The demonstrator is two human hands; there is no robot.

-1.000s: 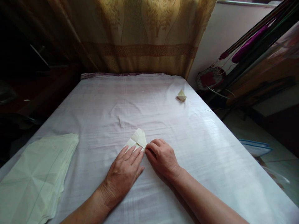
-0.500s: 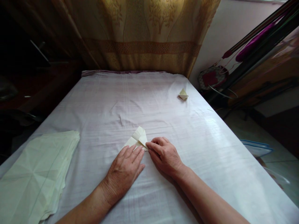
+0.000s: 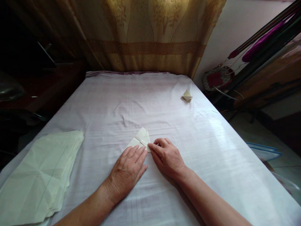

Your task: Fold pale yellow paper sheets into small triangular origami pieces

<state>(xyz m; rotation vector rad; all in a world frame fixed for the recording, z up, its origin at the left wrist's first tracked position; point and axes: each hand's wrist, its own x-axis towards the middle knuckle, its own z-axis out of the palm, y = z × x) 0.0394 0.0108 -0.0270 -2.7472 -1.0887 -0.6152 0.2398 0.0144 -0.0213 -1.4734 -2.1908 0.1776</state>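
A pale folded sheet of paper [image 3: 142, 135], roughly triangular with creased flaps, lies on the cloth-covered surface [image 3: 105, 103] in front of me. My left hand [image 3: 128, 166] rests flat across its near edge, fingers stretched out and covering part of it. At the paper's right corner, my right hand [image 3: 167, 157] pinches the edge between thumb and forefinger, its other fingers curled in. The underside of the paper and its near edge are hidden by my fingers.
To the left lies a stack of creased pale paper sheets [image 3: 39, 172]. A small folded paper piece [image 3: 187, 95] sits near the far right edge. Behind hangs a patterned curtain [image 3: 150, 47]. A bag [image 3: 217, 78] is beyond the right edge.
The flap that stood partly raised on the folded paper now lies flatter. Both hands keep nearly the same place on it. The whole view has shifted slightly.
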